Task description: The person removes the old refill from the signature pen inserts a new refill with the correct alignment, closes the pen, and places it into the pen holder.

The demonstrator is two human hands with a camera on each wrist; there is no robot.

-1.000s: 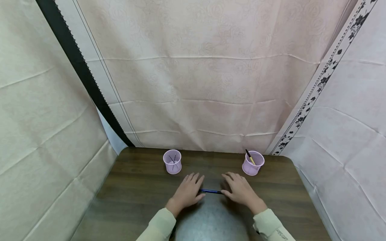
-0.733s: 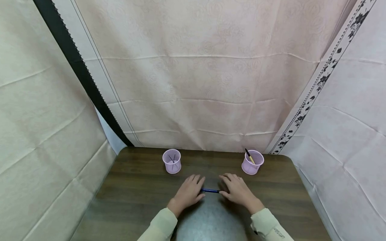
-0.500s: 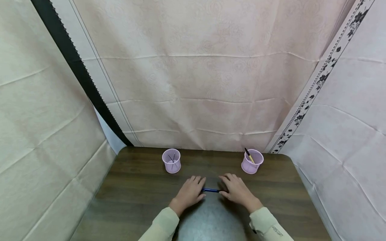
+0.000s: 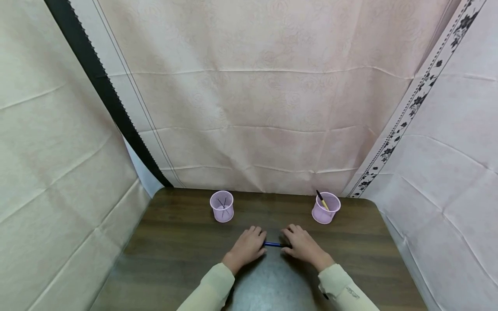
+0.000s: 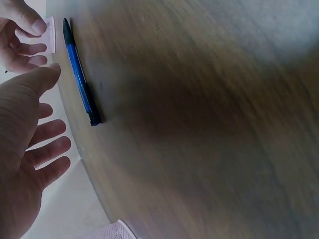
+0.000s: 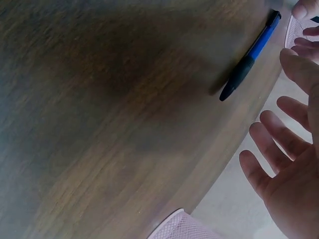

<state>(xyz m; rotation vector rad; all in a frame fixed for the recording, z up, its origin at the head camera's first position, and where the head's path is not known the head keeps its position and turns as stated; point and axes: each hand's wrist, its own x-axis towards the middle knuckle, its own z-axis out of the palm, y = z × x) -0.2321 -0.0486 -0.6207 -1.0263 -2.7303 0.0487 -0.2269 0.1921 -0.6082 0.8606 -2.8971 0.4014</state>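
Note:
A blue pen (image 4: 274,244) with black ends lies on the table between the two hands. My left hand (image 4: 247,246) is at its left end, fingers extended and apart from it in the left wrist view, where the whole pen (image 5: 79,74) shows. At the other end is my right hand (image 4: 305,246), its fingers loosely spread. The right wrist view shows the pen (image 6: 249,55) lying beside that hand (image 6: 294,159), with nothing held. In the head view, the fingertips hide both pen ends.
A lilac cup (image 4: 223,216) stands at the back left of the wooden table (image 4: 171,242), with thin dark lines inside. Another lilac cup (image 4: 323,217) at the back right holds a black-and-yellow pen (image 4: 322,200). Pale cloth (image 4: 253,108) hangs behind the table.
Both hands have drawn slightly closer together, the left moving right and the right moving left. Less of the pen shows between them. The cups stay in place.

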